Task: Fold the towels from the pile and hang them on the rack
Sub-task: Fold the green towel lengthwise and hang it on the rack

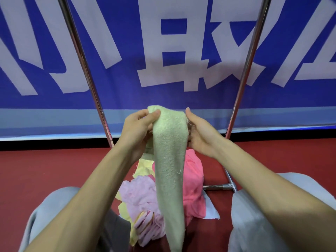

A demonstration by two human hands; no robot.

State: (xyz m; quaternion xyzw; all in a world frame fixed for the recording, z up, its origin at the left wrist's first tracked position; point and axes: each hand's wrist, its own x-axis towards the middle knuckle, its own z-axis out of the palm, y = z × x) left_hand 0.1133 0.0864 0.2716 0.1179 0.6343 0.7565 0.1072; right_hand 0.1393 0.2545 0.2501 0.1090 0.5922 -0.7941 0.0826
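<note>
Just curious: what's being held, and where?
A pale green towel, held at its top end: left hand pinches one side, right hand the other.

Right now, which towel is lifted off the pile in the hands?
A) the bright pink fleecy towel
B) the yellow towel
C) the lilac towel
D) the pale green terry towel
D: the pale green terry towel hangs from the left hand and right hand, while the bright pink towel, lilac towel and yellow towel lie on the red floor.
</note>
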